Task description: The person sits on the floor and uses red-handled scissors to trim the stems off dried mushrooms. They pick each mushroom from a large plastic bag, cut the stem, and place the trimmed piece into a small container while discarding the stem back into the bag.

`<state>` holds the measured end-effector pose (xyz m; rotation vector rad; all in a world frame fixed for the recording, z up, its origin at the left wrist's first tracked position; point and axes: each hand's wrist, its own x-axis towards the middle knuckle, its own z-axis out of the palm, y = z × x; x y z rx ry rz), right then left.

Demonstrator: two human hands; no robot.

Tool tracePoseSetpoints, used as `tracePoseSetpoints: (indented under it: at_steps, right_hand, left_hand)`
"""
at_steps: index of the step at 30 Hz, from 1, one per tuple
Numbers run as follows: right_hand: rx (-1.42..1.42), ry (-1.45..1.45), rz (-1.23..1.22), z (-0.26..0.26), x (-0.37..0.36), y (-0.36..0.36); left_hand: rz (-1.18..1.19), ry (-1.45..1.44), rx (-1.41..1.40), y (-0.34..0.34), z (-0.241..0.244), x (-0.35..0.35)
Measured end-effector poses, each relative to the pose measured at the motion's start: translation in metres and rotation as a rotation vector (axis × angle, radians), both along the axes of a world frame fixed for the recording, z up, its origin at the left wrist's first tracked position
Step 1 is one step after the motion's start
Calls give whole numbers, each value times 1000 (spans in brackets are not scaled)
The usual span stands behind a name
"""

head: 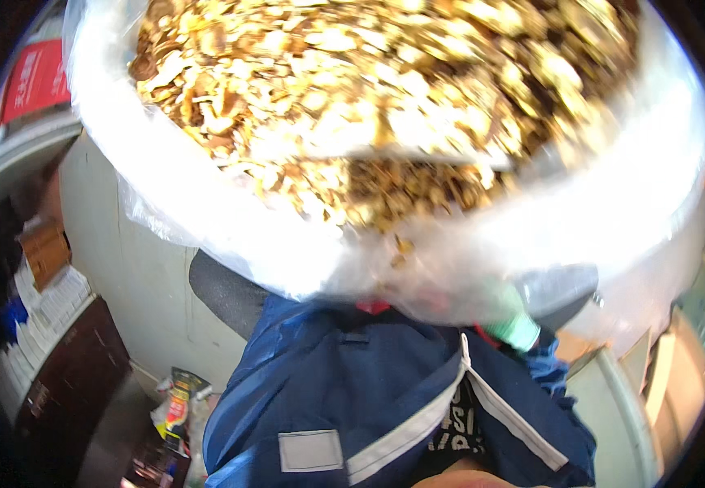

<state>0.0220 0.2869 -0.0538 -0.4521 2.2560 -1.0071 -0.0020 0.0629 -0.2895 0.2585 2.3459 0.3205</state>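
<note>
A large clear plastic bag (169, 165) with a wide rolled rim fills the upper half of the head view, full of yellow and brown dried slices (328, 91). A pale bar-like edge (401, 157) lies blurred across the slices. My right hand (511, 323), in a light green glove, is at the near right side of the bag against my dark blue jacket. Plastic covers its fingers, so its grip is hidden. My left hand is out of view. A small red patch (374, 305) shows below the rim; what it belongs to is unclear.
At left stand a red box (35, 82) on a ledge, a brown carton (46, 253) and papers (63, 299) on a dark cabinet (72, 360). A bright packet (177, 405) lies low at left. Wooden boards (660, 372) lean at the right beside a pale panel (611, 415).
</note>
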Motion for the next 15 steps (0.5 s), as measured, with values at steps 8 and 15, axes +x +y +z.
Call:
tracePoseSetpoints:
  at_steps: [8,15]
  right_hand:
    - [136,-43,138,-34,-7,-9]
    - [206,129,206,-48,13,-11]
  left_hand:
    - [-17,-8,111,20,-8,-4]
    - [-59,-33,183,19,20,5]
